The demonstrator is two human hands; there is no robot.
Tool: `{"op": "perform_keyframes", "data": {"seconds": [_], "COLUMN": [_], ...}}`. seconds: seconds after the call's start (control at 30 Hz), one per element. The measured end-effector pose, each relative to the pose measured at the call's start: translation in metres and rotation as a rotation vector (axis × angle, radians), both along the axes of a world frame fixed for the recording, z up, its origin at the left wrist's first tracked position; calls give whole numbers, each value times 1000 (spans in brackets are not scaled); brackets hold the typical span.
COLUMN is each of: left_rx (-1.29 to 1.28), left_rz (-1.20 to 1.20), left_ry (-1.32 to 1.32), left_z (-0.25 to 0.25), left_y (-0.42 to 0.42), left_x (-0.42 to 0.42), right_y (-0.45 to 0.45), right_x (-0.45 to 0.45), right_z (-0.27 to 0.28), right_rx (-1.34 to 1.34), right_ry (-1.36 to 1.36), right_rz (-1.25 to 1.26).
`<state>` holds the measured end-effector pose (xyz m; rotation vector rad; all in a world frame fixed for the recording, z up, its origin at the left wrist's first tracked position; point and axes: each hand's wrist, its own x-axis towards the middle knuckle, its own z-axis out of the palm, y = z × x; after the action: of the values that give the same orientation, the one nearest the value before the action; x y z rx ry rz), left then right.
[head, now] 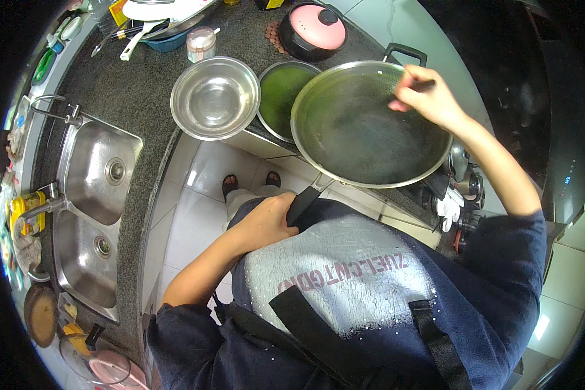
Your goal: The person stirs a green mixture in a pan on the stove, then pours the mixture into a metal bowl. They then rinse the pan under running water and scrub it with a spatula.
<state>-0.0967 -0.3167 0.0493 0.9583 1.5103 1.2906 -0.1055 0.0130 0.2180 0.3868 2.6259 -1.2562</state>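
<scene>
A large wok (pixel 370 141) with a pale metal rim and a dark interior lies before me, its inside hazy with what looks like steam. My left hand (pixel 270 217) is closed around its long black handle (pixel 303 202). Over the wok's far right side, my right hand (pixel 421 95) is curled around a small dark object (pixel 425 86), perhaps a utensil handle; blur and my fingers hide the rest. Left of the wok stands a metal bowl of green liquid (pixel 285 95), partly covered by the wok's rim. Beside that sits a shiny steel bowl (pixel 217 100) with nothing in it.
Behind the bowls are a black pot with a pink lid (pixel 317 29) and a lidded seasoning jar (pixel 201 44). A double steel sink (pixel 95 165) with faucets is at left. White gloves (pixel 449 208) hang at right. Lower left, a glass lid (pixel 95 358) overlaps a pink basin (pixel 119 373).
</scene>
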Motion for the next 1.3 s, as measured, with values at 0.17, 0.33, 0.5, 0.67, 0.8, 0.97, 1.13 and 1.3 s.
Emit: {"op": "perform_keyframes", "data": {"seconds": [0.17,0.33,0.5,0.67,0.8,0.97,1.13,1.3], "left_rx": [-35,-18,70,55,63,69,85,122], "left_rz": [0,30,35,29,25,71,24,72], "left_ry": [-103,-23,-54,-69,-16,-51,-108,-189], "left_z": [9,-1,-6,7,5,-19,-5,3], "left_y": [-2,-3,0,-1,0,-1,4,5], "left_x": [-1,1,2,3,4,12,4,4], "right_y": [-5,-18,-18,2,25,-17,5,6], "right_x": [-40,-28,-23,-64,-64,-45,-20,-43], "right_z": [25,103,41,-17,69,142,76,1], "right_rx": [144,208,-29,-115,84,459,263,43], "right_ry": [-2,-317,-239,-50,-126,-286,-173,-88], "right_rz": [-179,-90,-285,-436,-201,28,-8,-93]}}
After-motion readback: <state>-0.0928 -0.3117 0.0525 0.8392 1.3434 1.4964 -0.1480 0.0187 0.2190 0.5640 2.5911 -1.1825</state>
